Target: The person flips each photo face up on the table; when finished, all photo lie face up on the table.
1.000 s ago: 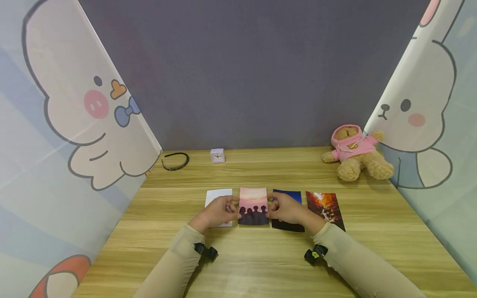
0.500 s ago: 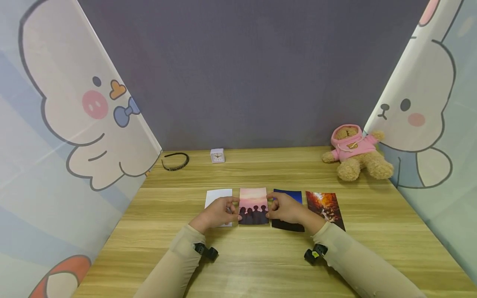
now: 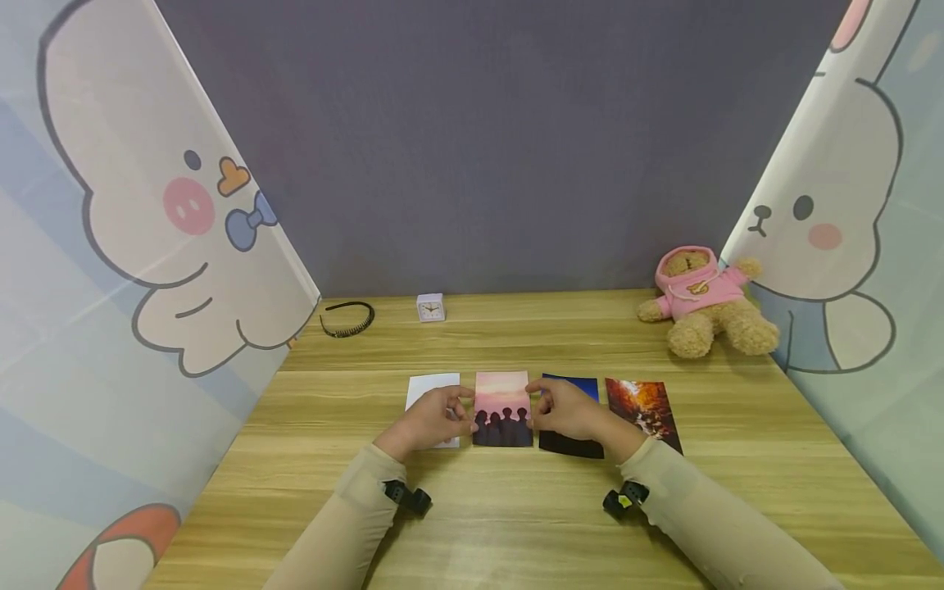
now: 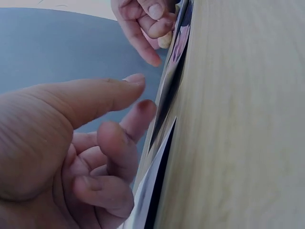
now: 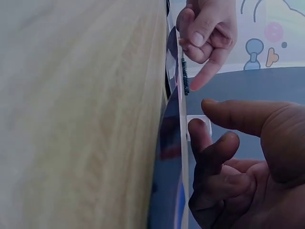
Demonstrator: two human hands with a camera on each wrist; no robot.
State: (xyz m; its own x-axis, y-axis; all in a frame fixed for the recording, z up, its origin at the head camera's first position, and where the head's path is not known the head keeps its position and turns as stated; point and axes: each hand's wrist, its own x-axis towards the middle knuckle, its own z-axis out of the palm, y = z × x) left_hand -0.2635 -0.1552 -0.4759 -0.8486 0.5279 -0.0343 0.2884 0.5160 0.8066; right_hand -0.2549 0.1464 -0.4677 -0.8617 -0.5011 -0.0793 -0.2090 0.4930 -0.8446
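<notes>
A photo card point(image 3: 501, 401) with a pink sky and dark figures lies on the wooden table between my hands. At its left edge is my left hand point(image 3: 431, 418), above a white card point(image 3: 424, 383) that it partly covers. My right hand point(image 3: 571, 410) is at the opposite edge, over a dark blue card point(image 3: 586, 449). Both wrist views show the left thumb point(image 4: 109, 95) and right thumb point(image 5: 238, 112) extended with the other fingers loosely bent, nothing pinched between them. A card with orange autumn colours point(image 3: 645, 408) lies farther right, partly behind the right wrist.
Toward the back of the table point(image 3: 516, 328) are a black headband point(image 3: 350, 332) and a small white clock point(image 3: 431, 308). A teddy bear in a pink hoodie point(image 3: 696, 295) sits at the back right. Dark grey fabric point(image 3: 501, 147) stands behind, with cartoon-printed walls on both sides.
Both hands stay almost in place beside the pink photo card. The card settles very slightly toward me, and its edges come a little away from the fingertips.
</notes>
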